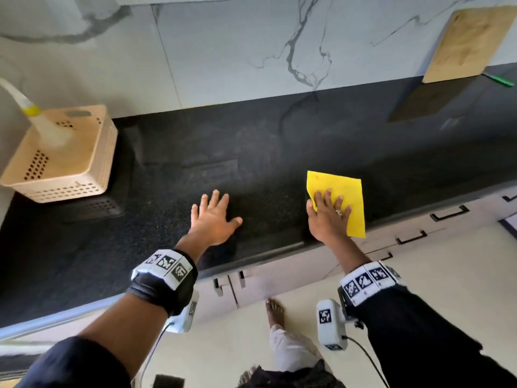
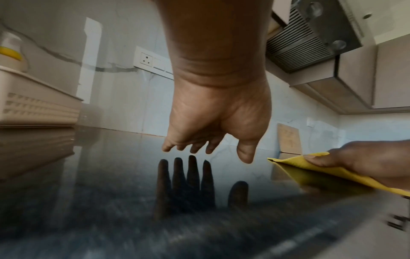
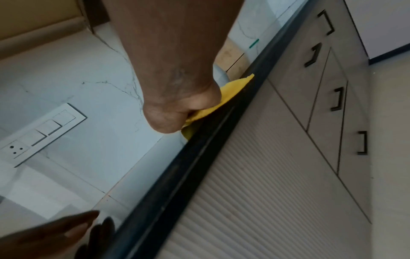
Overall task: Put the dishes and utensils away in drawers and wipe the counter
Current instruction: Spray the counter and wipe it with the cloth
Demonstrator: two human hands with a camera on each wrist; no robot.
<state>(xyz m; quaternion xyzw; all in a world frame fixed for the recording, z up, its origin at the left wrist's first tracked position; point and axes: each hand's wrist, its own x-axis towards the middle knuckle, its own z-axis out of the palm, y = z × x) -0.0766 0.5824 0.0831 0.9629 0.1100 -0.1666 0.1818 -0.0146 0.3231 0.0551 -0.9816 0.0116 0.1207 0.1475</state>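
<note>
A yellow cloth (image 1: pixel 344 189) lies flat on the black counter (image 1: pixel 251 152), its near corner hanging over the front edge. My right hand (image 1: pixel 328 212) presses on it with straight, spread fingers. In the left wrist view the right thumb rests on top of the cloth (image 2: pixel 295 164). The right wrist view shows only the heel of my right hand (image 3: pixel 177 112) over the cloth (image 3: pixel 230 94). My left hand (image 1: pixel 214 217) hovers just above the counter with fingers spread and holds nothing; its reflection shows beneath my left hand (image 2: pixel 213 129).
A beige perforated basket (image 1: pixel 64 158) stands upside down at the far left with a spray bottle (image 1: pixel 30 110) by it. A wooden cutting board (image 1: pixel 467 43) leans on the marble wall at right. Drawers with black handles (image 1: pixel 449 214) sit closed below the counter.
</note>
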